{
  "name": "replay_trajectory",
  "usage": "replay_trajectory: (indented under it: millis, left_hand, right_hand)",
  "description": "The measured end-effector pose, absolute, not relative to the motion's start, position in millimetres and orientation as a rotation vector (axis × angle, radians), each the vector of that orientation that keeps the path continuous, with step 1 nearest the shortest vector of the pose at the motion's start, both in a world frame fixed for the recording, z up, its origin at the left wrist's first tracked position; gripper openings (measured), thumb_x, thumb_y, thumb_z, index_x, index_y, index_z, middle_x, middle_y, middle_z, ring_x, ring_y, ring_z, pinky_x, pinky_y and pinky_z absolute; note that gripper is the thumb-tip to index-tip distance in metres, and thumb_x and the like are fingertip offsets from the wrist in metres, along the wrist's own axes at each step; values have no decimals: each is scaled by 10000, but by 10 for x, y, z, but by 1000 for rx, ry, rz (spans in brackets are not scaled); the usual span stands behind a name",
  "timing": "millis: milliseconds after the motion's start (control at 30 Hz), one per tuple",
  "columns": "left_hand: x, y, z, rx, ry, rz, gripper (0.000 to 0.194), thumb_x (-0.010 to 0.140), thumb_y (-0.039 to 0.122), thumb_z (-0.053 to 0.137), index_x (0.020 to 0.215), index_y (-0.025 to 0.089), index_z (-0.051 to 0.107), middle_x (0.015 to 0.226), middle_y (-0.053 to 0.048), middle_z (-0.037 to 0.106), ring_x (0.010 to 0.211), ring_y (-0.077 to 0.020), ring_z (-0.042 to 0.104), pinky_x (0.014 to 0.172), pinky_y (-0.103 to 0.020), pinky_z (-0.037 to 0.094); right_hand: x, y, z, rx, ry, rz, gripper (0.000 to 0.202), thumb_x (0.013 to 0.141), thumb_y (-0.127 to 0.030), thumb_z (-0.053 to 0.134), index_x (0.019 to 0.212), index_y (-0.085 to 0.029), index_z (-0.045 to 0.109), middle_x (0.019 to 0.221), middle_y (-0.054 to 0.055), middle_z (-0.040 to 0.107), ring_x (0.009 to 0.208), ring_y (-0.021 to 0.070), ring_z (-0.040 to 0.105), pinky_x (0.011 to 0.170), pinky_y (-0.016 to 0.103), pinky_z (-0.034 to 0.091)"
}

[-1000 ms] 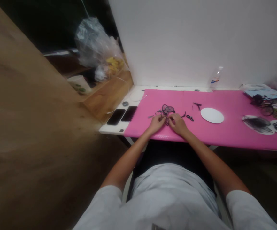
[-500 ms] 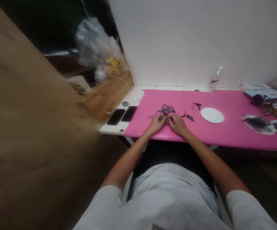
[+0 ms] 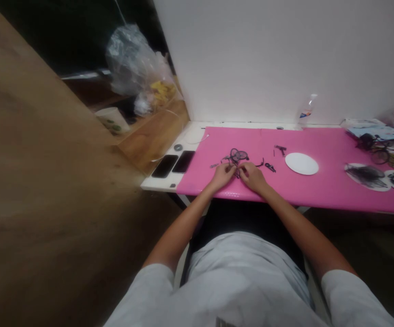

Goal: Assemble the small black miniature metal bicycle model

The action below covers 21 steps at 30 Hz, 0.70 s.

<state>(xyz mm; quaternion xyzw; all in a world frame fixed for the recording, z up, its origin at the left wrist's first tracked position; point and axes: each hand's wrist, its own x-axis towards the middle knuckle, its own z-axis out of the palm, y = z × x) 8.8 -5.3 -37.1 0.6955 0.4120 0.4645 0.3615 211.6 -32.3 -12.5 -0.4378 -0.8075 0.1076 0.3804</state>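
Observation:
A small black model bicycle (image 3: 236, 155), its wheels turned away from me, lies on the pink table cover (image 3: 258, 141). My left hand (image 3: 224, 175) pinches the near end of it from the left. From the right, the closed fingers of my right hand (image 3: 251, 175) grip the same end, and the fingertips hide the exact spot they hold. Around the hands lie loose dark pieces: a thin grey strip (image 3: 214, 165) at left, a curved black part (image 3: 261, 162) and a black oblong part (image 3: 270, 167) at right. Farther off is a black angled piece (image 3: 280, 149).
Two dark phones (image 3: 165, 166) lie on the white table end at left. To the right are a white plate (image 3: 301, 164), a plate of black parts (image 3: 368, 177) and another dark model bicycle (image 3: 374, 147). A clear bottle (image 3: 306, 112) stands by the wall.

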Motion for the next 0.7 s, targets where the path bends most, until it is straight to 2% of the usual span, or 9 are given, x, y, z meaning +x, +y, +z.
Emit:
replay_trajectory:
  millis: [700]
  left_hand:
    - [94,-96,-310,1795,1058,1196,299,1029,381,610,960,150,787,891,-84,793,800,-199,722,730,-291,573]
  right_hand:
    - [2106,-334,-116,-1141,-2078,268,178,1021,-227,571,1128,-230,714,1119,116,763,1033,281,681,926,415,565]
